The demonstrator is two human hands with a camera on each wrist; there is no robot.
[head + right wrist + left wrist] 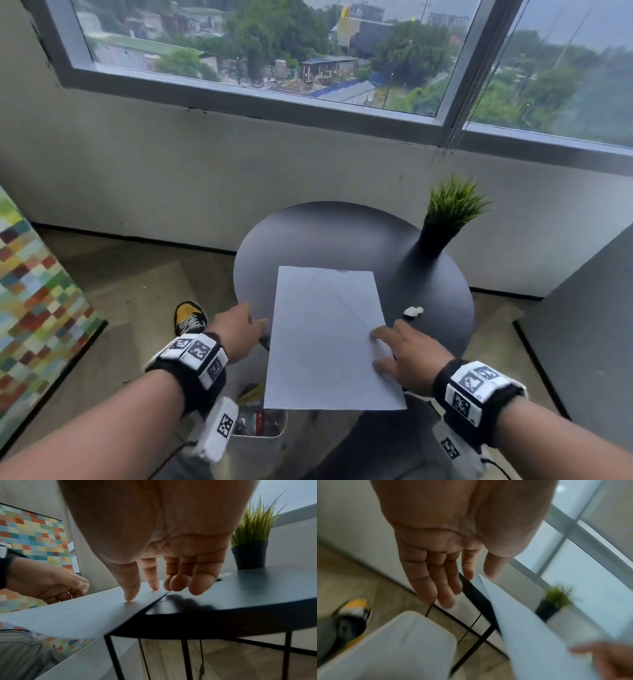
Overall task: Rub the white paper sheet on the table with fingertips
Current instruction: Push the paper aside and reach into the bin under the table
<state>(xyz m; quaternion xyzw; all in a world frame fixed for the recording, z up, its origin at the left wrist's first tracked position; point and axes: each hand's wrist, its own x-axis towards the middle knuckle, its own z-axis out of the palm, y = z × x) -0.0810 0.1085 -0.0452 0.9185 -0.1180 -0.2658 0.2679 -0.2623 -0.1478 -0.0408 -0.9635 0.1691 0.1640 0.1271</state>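
Note:
A white paper sheet (325, 339) lies on the round black table (342, 233), its near end hanging past the table's front edge. My right hand (404, 353) rests on the sheet's right edge, fingers spread; in the right wrist view the thumb and index fingertips (128, 597) touch the sheet (77, 614) while the other fingers hover over the table (257, 588). My left hand (239, 329) sits just left of the sheet at the table's rim, fingers relaxed and holding nothing. The left wrist view shows that hand (453, 574) with straight fingers beside the sheet (530, 628).
A small potted grass plant (445, 219) stands at the table's back right. A crumpled white scrap (412, 311) lies right of the sheet. A white bin (257, 442) with clutter stands on the floor under my left arm. A coloured mosaic panel (30, 301) leans at left.

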